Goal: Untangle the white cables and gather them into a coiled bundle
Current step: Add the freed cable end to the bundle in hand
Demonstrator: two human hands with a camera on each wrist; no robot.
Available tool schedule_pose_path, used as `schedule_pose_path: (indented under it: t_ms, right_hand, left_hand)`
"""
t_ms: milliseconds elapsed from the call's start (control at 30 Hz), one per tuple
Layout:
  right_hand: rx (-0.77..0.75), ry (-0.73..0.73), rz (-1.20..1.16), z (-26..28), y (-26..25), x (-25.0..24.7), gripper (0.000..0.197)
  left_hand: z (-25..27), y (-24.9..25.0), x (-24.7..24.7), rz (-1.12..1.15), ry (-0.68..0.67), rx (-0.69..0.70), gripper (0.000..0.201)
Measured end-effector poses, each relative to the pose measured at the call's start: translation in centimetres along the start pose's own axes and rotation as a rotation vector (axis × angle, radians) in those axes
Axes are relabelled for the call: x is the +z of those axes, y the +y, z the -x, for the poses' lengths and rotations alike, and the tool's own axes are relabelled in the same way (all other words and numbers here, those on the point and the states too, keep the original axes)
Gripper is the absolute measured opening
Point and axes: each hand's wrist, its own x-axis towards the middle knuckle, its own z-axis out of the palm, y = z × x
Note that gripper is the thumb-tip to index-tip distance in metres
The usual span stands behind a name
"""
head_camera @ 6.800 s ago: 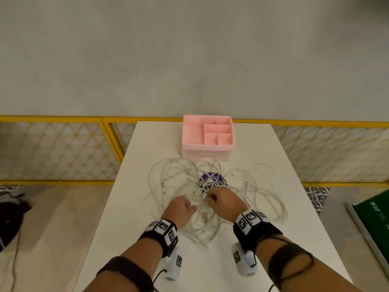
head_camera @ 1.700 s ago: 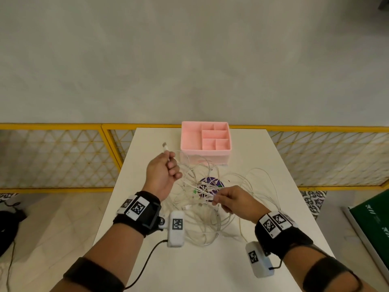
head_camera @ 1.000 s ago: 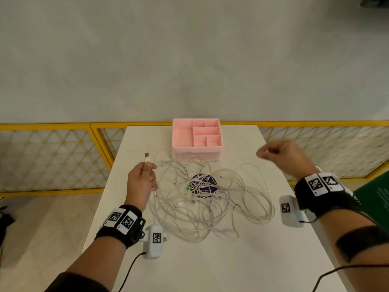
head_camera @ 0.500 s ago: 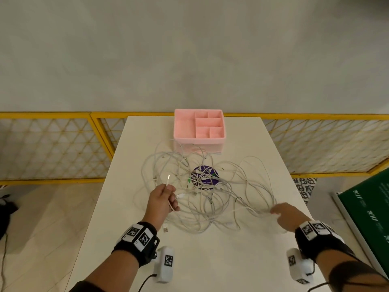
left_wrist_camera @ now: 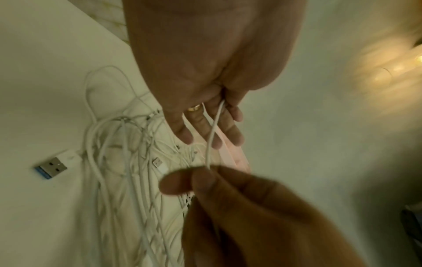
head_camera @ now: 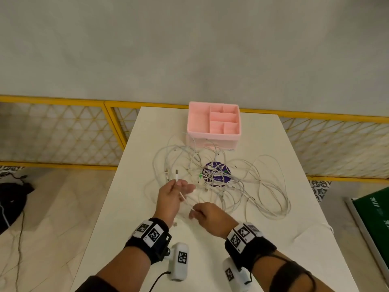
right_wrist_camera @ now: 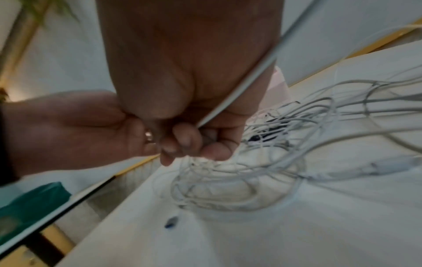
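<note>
A loose tangle of white cables [head_camera: 231, 182] sprawls over the middle of the white table [head_camera: 273, 260]. My left hand [head_camera: 179, 186] hovers at the tangle's near left side and pinches one white cable, whose plug end [head_camera: 176, 172] sticks up above the fingers. That cable [left_wrist_camera: 213, 133] runs a short way down to my right hand [head_camera: 192, 211], which pinches it just beside the left. In the right wrist view my right hand's fingers [right_wrist_camera: 187, 139] are curled around the cable [right_wrist_camera: 242, 86], with the left hand [right_wrist_camera: 68, 130] close against it.
A pink compartment box [head_camera: 213, 125] stands at the table's far end, touching the tangle. A purple round disc [head_camera: 216, 173] lies under the cables. A USB plug [left_wrist_camera: 51, 167] rests on the table. One cable end [head_camera: 311, 230] trails at the right edge. Yellow fencing [head_camera: 63, 133] flanks the table.
My right hand has come from the tangle's right edge over to the left hand and taken hold of the same cable. The left hand has kept hold of the plug end.
</note>
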Motion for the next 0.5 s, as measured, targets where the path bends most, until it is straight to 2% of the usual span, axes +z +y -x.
schedule_pose_path:
  t_ms: [100,200,267,367,500]
  right_hand:
    - [0.065,0.05,0.02,-0.1,2.5,-1.4,0.029]
    - [0.145,0.045,0.065,-0.5,5.7,-2.7,0.028]
    - [0.237,0.09,-0.005,-1.3,7.6,-3.2,0.026]
    - [0.366,0.204,-0.271,-2.8,8.5,-3.4,0.03]
    - [0.458,0.346,-0.354,-5.0,8.0,-3.3,0.025]
  left_hand:
    - [-0.3,-0.1,-1.3,0.306,0.042,-0.089,0.023]
    - [-1.0,0.1,-2.3,0.426,0.116,-0.122,0.025]
    - [-1.4,0.2,-2.5,0.427,0.124,-0.111,0.026]
    - [-1.9,0.0,-2.1,0.333,0.086,-0.078,0.026]
    - [-2.0,-0.5,-1.3,0.267,0.036,-0.063,0.027]
